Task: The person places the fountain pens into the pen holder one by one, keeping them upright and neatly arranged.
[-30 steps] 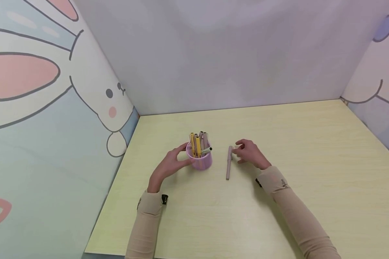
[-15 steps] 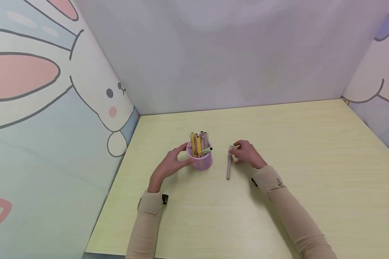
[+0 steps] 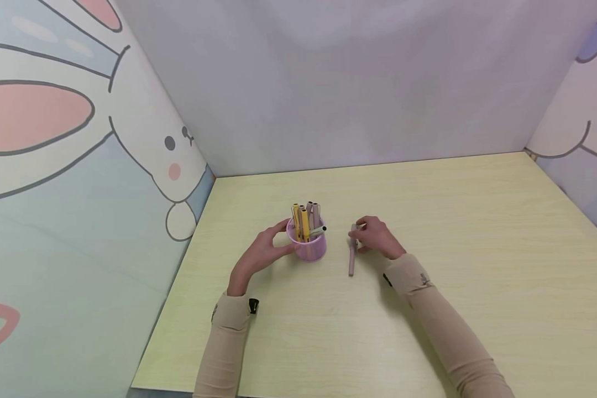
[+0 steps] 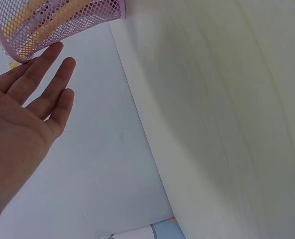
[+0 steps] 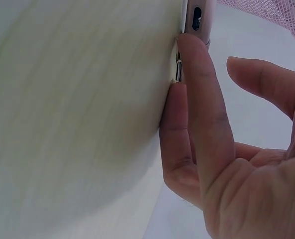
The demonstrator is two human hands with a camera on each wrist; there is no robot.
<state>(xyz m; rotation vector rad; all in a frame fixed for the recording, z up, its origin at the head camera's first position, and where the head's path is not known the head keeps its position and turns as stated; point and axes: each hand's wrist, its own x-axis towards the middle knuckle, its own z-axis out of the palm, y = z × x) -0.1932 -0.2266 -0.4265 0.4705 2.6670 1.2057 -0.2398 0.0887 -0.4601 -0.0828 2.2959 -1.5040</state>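
Observation:
My left hand [image 3: 260, 255] holds a purple mesh pen holder [image 3: 310, 252] by its rim, thumb in front and a finger behind. In the left wrist view the other fingers [image 4: 57, 94] of that hand are spread beside the mesh. Several yellow and mauve pens [image 3: 305, 225] stand in the holder; a pale green pen [image 3: 317, 230] leans over its right rim. A mauve pen [image 3: 351, 265] lies on the table. My right hand [image 3: 377, 236] covers part of its upper half. The right wrist view shows fingertips [image 5: 194, 47] at the pen, with another digit held apart.
The light wood-patterned table [image 3: 453, 221] extends right of the hands. A pale wall [image 3: 358, 88] stands behind it. Panels with a cartoon rabbit [image 3: 144, 121] and other drawn shapes flank the table on both sides.
My right hand has moved slightly left, and its fingers now reach over the mauve pen. The left hand and the pen holder stay in place.

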